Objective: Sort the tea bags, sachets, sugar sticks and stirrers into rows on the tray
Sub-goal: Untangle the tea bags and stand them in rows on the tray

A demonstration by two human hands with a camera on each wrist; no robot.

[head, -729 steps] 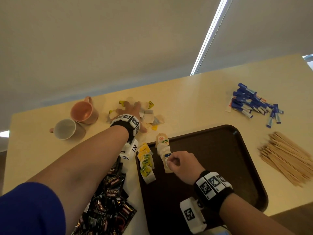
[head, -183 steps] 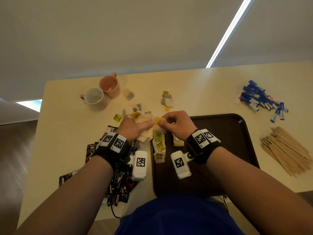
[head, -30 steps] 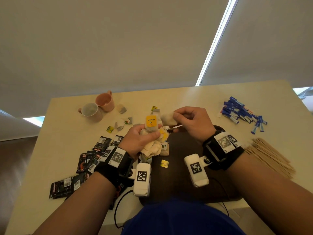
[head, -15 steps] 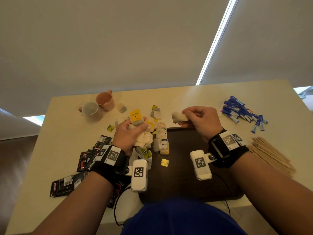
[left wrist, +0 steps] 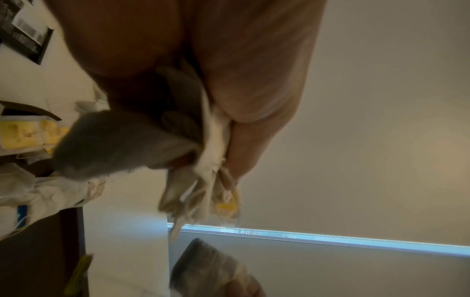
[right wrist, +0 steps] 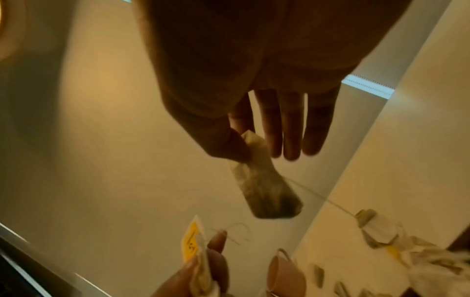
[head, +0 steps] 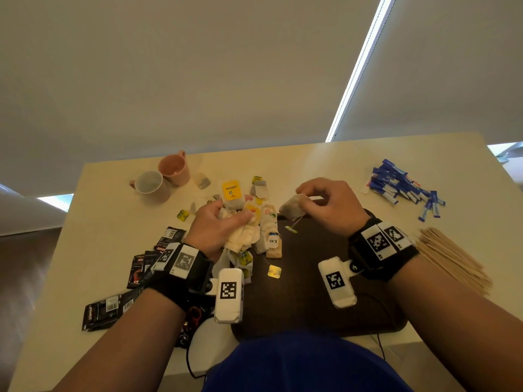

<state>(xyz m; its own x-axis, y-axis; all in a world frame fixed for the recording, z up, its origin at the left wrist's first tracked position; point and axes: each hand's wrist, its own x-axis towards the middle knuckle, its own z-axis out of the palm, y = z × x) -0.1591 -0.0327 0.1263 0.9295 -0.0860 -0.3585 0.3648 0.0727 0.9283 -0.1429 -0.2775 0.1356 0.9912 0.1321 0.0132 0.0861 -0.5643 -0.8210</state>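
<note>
My left hand (head: pixel 223 222) grips a bunch of tea bags (head: pixel 242 234) above the dark tray's (head: pixel 317 250) far left corner; a yellow tag (head: pixel 231 190) sticks up from the bunch. In the left wrist view the bunch of tea bags (left wrist: pixel 203 184) pokes out between my fingers. My right hand (head: pixel 317 202) pinches a single tea bag (head: pixel 293 209) by thumb and forefinger over the tray's far edge, its string and tag (head: pixel 291 229) dangling. The single tea bag (right wrist: pixel 264 180) hangs below my thumb in the right wrist view. Several tea bags (head: pixel 268 236) lie in a row on the tray.
Black sachets (head: pixel 141 267) lie left of the tray. Blue sugar sticks (head: pixel 402 188) sit at the far right, wooden stirrers (head: pixel 450 258) at the right edge. Two mugs (head: pixel 161 179) stand far left, with loose tea bags (head: pixel 260 189) on the table beyond the tray.
My right hand has pulled one tea bag free of the bunch and moved right; its string and tag now dangle over the tray. My left hand stays on the bunch, a little lower.
</note>
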